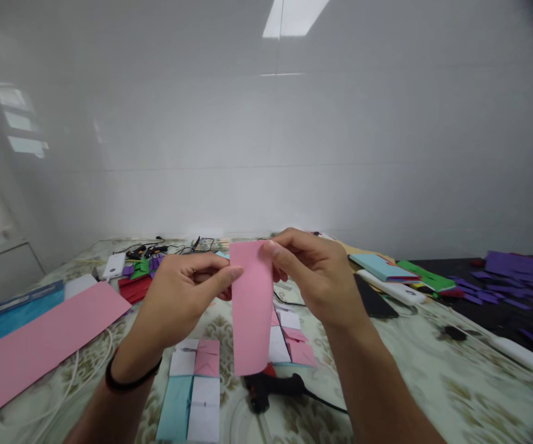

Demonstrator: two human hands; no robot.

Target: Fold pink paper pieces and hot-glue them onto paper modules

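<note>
A strip of pink paper [252,308] hangs upright in front of me, slightly curved along its length. My left hand [192,290] pinches its left edge between thumb and fingers. At the upper right corner, my right hand [315,274] grips the same paper. Below it on the table lies a black glue gun [276,385] with a cord running right, partly hidden by the strip. To the left is a folded paper piece in white, pink and light blue [192,391]. Behind the strip, a similar pink and white folded piece [294,339] shows in part.
A long pink sheet [39,351] and a blue packet [21,311] lie at left, near a white cable. Red, green and purple paper pieces [139,274] sit behind. At right are a light blue paper stack [382,267], a green piece [426,275] and many purple strips [520,283].
</note>
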